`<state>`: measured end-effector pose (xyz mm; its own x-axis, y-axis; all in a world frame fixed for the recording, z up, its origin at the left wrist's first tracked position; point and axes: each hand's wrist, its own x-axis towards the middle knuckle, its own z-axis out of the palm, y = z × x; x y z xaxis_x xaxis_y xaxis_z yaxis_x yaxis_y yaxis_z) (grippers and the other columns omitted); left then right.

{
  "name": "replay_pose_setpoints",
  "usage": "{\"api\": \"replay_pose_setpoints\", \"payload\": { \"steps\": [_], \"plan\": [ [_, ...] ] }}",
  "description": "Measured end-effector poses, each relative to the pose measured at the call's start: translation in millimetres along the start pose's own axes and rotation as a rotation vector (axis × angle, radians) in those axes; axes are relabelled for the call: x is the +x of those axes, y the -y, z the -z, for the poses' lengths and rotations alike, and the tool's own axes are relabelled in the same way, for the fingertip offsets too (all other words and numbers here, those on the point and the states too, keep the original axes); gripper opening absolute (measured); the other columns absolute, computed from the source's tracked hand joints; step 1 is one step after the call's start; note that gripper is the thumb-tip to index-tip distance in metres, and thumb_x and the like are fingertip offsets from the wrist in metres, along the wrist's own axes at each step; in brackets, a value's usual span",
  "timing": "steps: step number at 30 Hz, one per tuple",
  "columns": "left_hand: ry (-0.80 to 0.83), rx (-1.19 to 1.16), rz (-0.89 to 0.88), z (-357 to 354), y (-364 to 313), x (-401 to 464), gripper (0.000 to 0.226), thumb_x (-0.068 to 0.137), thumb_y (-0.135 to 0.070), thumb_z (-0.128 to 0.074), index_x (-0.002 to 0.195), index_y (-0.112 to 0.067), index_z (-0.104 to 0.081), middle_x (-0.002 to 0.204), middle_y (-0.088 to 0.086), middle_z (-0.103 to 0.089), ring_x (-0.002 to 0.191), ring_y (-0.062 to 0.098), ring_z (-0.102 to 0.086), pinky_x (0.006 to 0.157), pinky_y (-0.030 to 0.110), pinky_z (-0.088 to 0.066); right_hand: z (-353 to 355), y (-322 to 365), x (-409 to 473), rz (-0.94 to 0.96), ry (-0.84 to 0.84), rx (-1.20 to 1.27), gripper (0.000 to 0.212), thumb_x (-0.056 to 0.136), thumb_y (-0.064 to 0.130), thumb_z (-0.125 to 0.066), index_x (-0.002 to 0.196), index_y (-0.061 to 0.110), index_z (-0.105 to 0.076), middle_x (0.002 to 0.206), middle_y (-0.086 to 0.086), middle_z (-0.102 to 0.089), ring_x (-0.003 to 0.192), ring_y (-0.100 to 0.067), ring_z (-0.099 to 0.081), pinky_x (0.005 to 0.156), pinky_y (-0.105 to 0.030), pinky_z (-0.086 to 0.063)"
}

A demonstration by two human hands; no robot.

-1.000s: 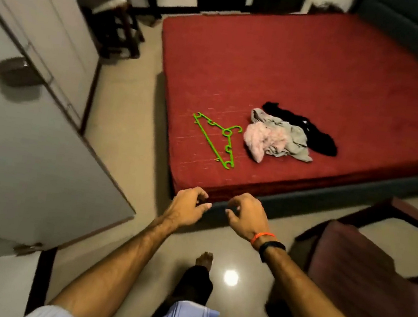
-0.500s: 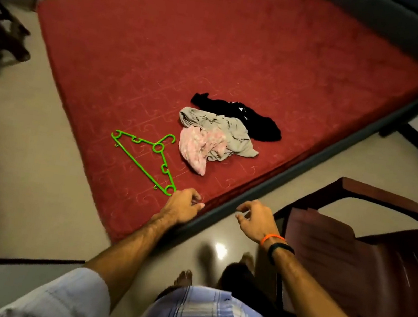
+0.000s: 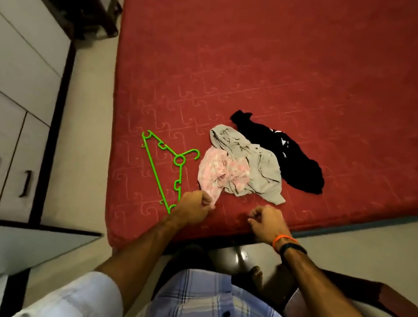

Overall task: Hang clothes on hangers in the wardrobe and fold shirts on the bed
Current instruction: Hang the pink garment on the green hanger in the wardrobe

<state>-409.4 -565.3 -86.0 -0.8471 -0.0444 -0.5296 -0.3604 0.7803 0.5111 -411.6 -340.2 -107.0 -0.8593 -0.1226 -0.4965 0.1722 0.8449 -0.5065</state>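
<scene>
We hold our left hand point(image 3: 193, 208) curled, empty, at the crumpled pink garment's point(image 3: 220, 177) near edge, our right hand point(image 3: 265, 224) likewise beside it, apparently ready to lift; the green plastic hanger point(image 3: 167, 167) lies just left.

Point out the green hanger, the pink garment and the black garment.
green hanger point(image 3: 179, 160), head view, ring below the hook.
pink garment point(image 3: 223, 172), head view, crumpled middle.
black garment point(image 3: 300, 168), head view, middle of the cloth.
</scene>
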Motion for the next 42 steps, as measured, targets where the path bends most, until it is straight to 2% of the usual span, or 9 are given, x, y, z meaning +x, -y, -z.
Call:
{"api": "replay_pose_setpoints", "payload": {
  "steps": [5,11,15,19,23,28,36,40,42],
  "plan": [
    [-0.008,0.018,0.067,3.7,-3.5,25.8,0.027,0.091,-0.028,-0.068,0.112,-0.011,-0.070,0.111,0.002,-0.071,0.105,0.019,-0.065,0.087,0.025,-0.046,16.9,9.5,44.7,0.069,0.075,0.010,0.018,0.084,0.019,-0.070,0.100,0.012,-0.076,0.102,-0.007,-0.074,0.100,-0.023,-0.066,0.092,-0.031,-0.050],
    [0.054,-0.007,0.133,11.1,-1.9,83.5,0.023,0.089,-0.025,-0.067,0.108,-0.013,-0.072,0.110,0.005,-0.073,0.105,0.020,-0.066,0.083,0.021,-0.044,27.0,30.4,92.1,0.030,0.106,-0.028,0.019,0.086,0.021,-0.068,0.101,0.011,-0.073,0.109,-0.011,-0.070,0.106,-0.029,-0.062,0.090,-0.032,-0.048],
    [0.125,-0.005,0.142,17.2,-3.5,129.2,0.021,0.087,-0.024,-0.068,0.106,-0.018,-0.073,0.112,0.004,-0.072,0.105,0.022,-0.066,0.087,0.027,-0.046,27.9,45.0,126.3,-0.014,0.169,-0.023,0.012,0.085,0.016,-0.064,0.093,0.014,-0.072,0.107,-0.010,-0.071,0.105,-0.031,-0.063,0.088,-0.032,-0.048],
    [0.167,0.011,0.105,13.5,-0.5,165.1,0.023,0.082,-0.019,-0.066,0.103,-0.021,-0.073,0.112,0.005,-0.072,0.108,0.025,-0.065,0.092,0.034,-0.050,19.2,53.1,159.5,-0.093,0.215,0.026,0.017,0.084,0.012,-0.062,0.094,0.016,-0.074,0.111,-0.004,-0.071,0.107,-0.026,-0.064,0.094,-0.028,-0.048],
    [0.182,0.100,0.059,-1.9,1.0,187.9,0.053,0.079,-0.026,-0.074,0.127,-0.013,-0.056,0.134,0.014,-0.050,0.124,0.031,-0.049,0.102,0.041,-0.044,5.2,56.0,186.5,-0.136,0.243,0.067,0.017,0.085,0.025,-0.070,0.098,0.016,-0.075,0.120,-0.002,-0.069,0.110,-0.025,-0.063,0.098,-0.029,-0.048],
    [0.125,0.303,0.145,-16.4,-6.8,205.3,0.082,0.074,-0.037,-0.081,0.135,-0.006,-0.034,0.134,0.016,-0.037,0.120,0.037,-0.046,0.089,0.048,-0.048,-8.6,57.4,199.2,-0.158,0.270,0.029,0.020,0.085,0.025,-0.070,0.102,0.015,-0.074,0.114,-0.010,-0.069,0.103,-0.031,-0.065,0.093,-0.038,-0.051],
    [0.018,0.080,0.214,19.4,-9.4,199.1,0.052,0.078,-0.013,-0.063,0.126,-0.011,-0.043,0.120,0.018,-0.061,0.108,0.043,-0.060,0.087,0.046,-0.049,13.7,68.2,186.6,-0.174,0.257,0.085,0.016,0.086,0.020,-0.067,0.099,0.017,-0.076,0.103,-0.003,-0.074,0.099,-0.021,-0.066,0.094,-0.028,-0.050],
    [-0.043,-0.048,0.243,43.4,-11.5,171.4,0.042,0.080,-0.021,-0.061,0.121,-0.017,-0.055,0.116,0.016,-0.066,0.107,0.039,-0.062,0.088,0.042,-0.052,27.7,81.5,173.7,-0.118,0.209,0.146,0.004,0.084,0.015,-0.067,0.085,0.016,-0.070,0.086,-0.001,-0.070,0.088,-0.024,-0.069,0.089,-0.033,-0.054],
    [-0.082,-0.101,0.230,49.3,-16.1,156.6,0.040,0.082,-0.027,-0.064,0.120,-0.017,-0.059,0.116,0.016,-0.068,0.108,0.038,-0.062,0.087,0.039,-0.050,32.7,89.4,169.5,-0.045,0.186,0.114,0.007,0.084,0.019,-0.067,0.083,0.013,-0.071,0.086,-0.006,-0.071,0.087,-0.026,-0.067,0.084,-0.036,-0.054]
  ]
}}
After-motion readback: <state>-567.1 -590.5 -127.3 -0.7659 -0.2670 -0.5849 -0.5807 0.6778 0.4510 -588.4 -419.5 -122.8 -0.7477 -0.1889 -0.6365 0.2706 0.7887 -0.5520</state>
